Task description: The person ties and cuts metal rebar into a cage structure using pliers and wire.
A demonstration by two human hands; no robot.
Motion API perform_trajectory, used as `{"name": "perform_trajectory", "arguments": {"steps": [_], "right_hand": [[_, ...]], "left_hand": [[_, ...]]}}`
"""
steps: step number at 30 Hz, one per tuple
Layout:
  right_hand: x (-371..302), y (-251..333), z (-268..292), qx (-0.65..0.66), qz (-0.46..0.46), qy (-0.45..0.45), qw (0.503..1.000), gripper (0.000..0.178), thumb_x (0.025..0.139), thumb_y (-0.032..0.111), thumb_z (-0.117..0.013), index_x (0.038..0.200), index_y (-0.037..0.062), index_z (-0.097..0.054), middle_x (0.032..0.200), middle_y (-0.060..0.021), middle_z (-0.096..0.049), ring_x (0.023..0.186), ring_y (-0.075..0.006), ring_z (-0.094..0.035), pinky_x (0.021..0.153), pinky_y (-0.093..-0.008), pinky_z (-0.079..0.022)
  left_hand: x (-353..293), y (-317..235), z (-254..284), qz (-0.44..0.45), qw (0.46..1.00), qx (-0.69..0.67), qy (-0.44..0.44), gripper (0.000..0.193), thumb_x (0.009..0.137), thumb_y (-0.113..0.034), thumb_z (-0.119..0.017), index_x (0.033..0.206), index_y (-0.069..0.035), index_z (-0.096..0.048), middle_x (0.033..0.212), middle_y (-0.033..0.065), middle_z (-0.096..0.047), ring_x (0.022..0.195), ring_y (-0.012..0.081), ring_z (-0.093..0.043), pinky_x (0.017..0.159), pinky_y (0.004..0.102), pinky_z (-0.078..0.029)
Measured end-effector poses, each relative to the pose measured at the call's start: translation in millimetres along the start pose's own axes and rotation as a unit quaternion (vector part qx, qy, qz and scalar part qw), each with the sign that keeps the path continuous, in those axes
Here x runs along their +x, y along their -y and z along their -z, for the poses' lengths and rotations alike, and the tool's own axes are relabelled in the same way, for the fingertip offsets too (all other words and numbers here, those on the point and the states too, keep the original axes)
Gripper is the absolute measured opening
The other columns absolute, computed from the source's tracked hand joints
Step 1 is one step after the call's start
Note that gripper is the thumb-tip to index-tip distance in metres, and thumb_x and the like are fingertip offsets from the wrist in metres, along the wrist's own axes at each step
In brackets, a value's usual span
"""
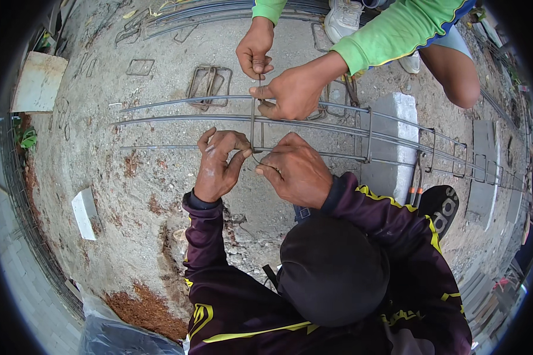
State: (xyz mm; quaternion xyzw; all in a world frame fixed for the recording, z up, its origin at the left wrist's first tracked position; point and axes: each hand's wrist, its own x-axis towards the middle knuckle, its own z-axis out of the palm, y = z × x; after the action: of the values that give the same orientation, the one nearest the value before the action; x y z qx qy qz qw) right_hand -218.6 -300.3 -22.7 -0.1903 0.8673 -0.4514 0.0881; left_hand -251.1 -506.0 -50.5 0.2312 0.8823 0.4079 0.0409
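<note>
Long steel bars (189,119) run left to right, joined by square wire stirrups (370,133). My left hand (220,163) pinches at the lower corner of the leftmost stirrup (253,127), by the near bar. Beside it, my right hand (297,170) is closed, thumb and forefinger on a thin tie wire (256,158) that bends from that corner. What my left fingertips hold is partly hidden, but it appears to be the same wire. Across the bars, another person's hands (296,89) in green sleeves work a thin wire at the stirrup's far side.
A pale block (391,142) sits under the bars, and a grey block (482,171) lies farther right. A tool with orange-banded handles (417,186) is by my dark shoe (441,210). Loose stirrups (210,86) lie beyond the bars. A white block (84,214) rests at left.
</note>
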Motion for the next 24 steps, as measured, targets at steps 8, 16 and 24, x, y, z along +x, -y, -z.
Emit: {"name": "perform_trajectory", "arguments": {"steps": [8,16,24], "right_hand": [[10,0,1,-0.022,0.010,0.014,1.000,0.017,0.089,0.018,-0.069,0.094,0.0040,-0.075,0.079,-0.0127,-0.068,0.083,-0.0321,-0.062,0.083,-0.0440,-0.048],[9,-18,2,-0.092,0.041,-0.113,0.988,0.009,0.085,0.014,-0.071,0.089,0.0058,-0.070,0.076,-0.0099,-0.065,0.068,-0.0296,-0.064,0.059,-0.0412,-0.050],[5,-42,-8,-0.158,0.103,-0.226,0.956,0.019,0.081,0.010,-0.074,0.100,0.0083,-0.069,0.073,-0.0057,-0.062,0.063,-0.0250,-0.062,0.057,-0.0364,-0.050]], "left_hand": [[-8,8,-21,-0.062,0.993,0.066,-0.070,0.033,0.075,-0.007,-0.075,0.102,-0.007,-0.056,0.094,0.0016,-0.063,0.098,0.0241,-0.060,0.107,0.0484,-0.026],[-6,3,-21,-0.043,0.994,0.036,-0.089,0.020,0.080,-0.011,-0.076,0.094,-0.010,-0.061,0.092,0.0012,-0.067,0.094,0.0216,-0.062,0.103,0.0437,-0.029],[-5,7,-24,-0.034,0.995,0.012,-0.093,0.016,0.084,-0.018,-0.077,0.089,-0.012,-0.063,0.089,-0.0009,-0.068,0.090,0.0189,-0.063,0.102,0.0413,-0.028]]}}
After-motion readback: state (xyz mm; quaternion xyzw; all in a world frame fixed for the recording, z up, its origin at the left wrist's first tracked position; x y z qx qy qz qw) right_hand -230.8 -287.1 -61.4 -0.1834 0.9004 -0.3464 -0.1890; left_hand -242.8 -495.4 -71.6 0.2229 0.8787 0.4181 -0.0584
